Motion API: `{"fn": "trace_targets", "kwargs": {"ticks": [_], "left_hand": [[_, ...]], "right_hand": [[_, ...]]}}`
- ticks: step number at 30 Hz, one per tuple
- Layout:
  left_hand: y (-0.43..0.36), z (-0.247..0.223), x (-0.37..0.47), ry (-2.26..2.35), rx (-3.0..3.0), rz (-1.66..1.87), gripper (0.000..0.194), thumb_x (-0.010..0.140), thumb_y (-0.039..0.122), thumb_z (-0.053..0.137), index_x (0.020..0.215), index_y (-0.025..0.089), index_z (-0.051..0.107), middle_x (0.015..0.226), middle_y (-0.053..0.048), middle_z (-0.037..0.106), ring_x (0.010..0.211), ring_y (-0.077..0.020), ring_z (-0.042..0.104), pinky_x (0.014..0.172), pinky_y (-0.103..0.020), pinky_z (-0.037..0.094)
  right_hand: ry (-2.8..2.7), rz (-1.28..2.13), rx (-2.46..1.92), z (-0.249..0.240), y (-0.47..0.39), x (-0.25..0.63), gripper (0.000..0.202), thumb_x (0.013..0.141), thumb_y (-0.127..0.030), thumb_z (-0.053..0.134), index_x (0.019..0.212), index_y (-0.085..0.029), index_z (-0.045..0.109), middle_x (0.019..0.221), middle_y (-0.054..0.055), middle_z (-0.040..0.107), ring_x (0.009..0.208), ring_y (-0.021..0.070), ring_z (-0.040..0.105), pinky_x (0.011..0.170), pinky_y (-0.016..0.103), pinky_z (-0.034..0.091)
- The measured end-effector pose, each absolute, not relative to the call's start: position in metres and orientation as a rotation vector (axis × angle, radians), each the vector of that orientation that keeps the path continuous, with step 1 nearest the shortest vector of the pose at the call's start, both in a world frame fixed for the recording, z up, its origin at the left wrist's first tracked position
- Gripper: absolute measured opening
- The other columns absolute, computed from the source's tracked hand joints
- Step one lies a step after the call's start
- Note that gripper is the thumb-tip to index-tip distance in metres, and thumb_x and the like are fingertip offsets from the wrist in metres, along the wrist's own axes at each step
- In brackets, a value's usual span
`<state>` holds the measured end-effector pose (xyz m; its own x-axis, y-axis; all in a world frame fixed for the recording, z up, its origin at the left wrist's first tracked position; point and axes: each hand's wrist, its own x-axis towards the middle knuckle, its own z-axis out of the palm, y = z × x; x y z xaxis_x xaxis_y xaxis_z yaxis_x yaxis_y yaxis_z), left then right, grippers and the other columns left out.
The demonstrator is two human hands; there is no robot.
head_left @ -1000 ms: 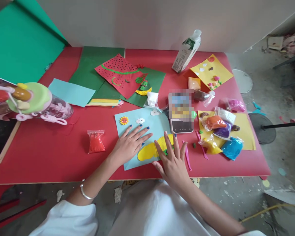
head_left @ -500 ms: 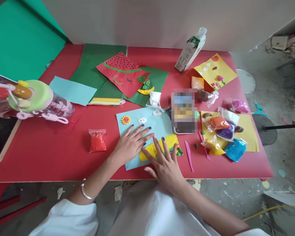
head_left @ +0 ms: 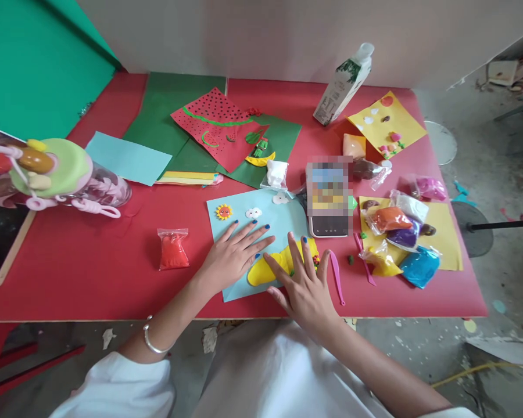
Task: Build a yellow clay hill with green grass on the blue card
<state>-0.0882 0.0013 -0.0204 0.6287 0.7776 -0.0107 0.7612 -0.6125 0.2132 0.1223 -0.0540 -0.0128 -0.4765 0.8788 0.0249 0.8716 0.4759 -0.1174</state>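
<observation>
A light blue sheet of paper (head_left: 220,232) lies before me, bearing a clay sun (head_left: 224,212), white clay clouds (head_left: 253,213) and a band of yellow clay (head_left: 264,271). My left hand (head_left: 234,253) is spread flat on the middle of the sheet, holding nothing. Over the right part of the yellow clay is my right hand (head_left: 305,284), fingers apart and empty; it covers some small green and red clay pieces. Whether it presses or hovers, I cannot tell. A pink plastic knife (head_left: 337,277) lies just right of that hand.
A phone (head_left: 328,226) stands behind the sheet. Bagged clay (head_left: 392,219) in several colours lies at right, a red clay bag (head_left: 173,249) at left. Further back are a carton (head_left: 344,84), a watermelon picture (head_left: 220,128) and a tumbler (head_left: 56,174). The table's front edge (head_left: 192,320) is close.
My right hand has slid rightward over the yellow clay, uncovering more of its middle and covering the small coloured pieces. My left hand has stayed in place. The view has shifted slightly.
</observation>
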Motion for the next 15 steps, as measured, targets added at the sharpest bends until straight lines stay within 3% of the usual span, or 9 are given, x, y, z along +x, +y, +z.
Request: {"fn": "trace_targets", "kwargs": {"ticks": [6, 15], "left_hand": [[0.002, -0.019, -0.088, 1.271, 2.641, 0.101, 0.058, 0.099, 0.020, 0.037, 0.153, 0.037, 0.023, 0.158, 0.007, 0.032, 0.145, -0.0207, 0.034, 0.120, -0.048, 0.027], [0.001, -0.018, -0.089, 1.273, 2.641, 0.031, 0.054, 0.102, 0.022, 0.030, 0.153, 0.037, 0.021, 0.160, 0.009, 0.027, 0.147, -0.0198, 0.031, 0.119, -0.049, 0.026]], "right_hand": [[-2.605, 0.135, -1.560, -0.014, -0.051, 0.129, 0.059, 0.097, -0.045, 0.047, 0.152, -0.036, 0.029, 0.164, 0.014, 0.013, 0.146, 0.0401, 0.026, 0.110, 0.074, 0.012], [-2.532, 0.098, -1.550, -0.017, -0.043, 0.139, 0.050, 0.095, -0.054, 0.047, 0.141, -0.034, 0.051, 0.163, 0.015, 0.016, 0.143, 0.0401, 0.033, 0.111, 0.073, 0.007]]}}
